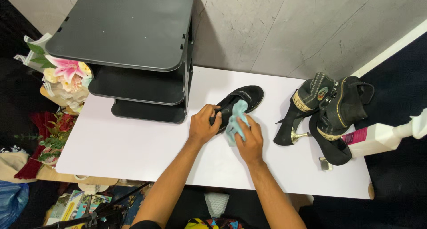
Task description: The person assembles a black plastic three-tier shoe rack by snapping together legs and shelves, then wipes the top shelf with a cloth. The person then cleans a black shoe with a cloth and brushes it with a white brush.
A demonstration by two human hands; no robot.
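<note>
While both hands work near the middle of the white rectangular counter (133, 144), the only container-like piece on it is the black three-tier plastic shoe rack (129, 46) at the far left corner; its top board and the two lower shelves that can be seen carry nothing.

Left hand (203, 126) is clamped on the heel end of a black low-cut suede-look shoe (242, 100), fingers curled over the collar. Right hand (250, 142) is closed on a light blue-green soft cloth (235, 120), bunched up and pressed against the shoe's side. Hands sit close together, just apart, both touching the same shoe.

The shoe lies flat on the counter, sole down, toe pointing toward the far edge and to the right, just beside the rack's lower right corner. Upper is matte black with a rounded toe; a strap or fold crosses the top, detail too dark to tell.

Toward the right edge: a pair of black high-heeled canvas sneaker-style boots with gold trim and gold stiletto heels (327, 109), tipped over and overlapping each other. Just beside them, at the near right, a small bristle brush (325, 164). A white spray bottle with a pink label (378, 138) lies at the right edge, nozzle hanging past it.

Off the counter's left edge, a bouquet with a pink lily (66, 75) and red flowers (49, 131).
</note>
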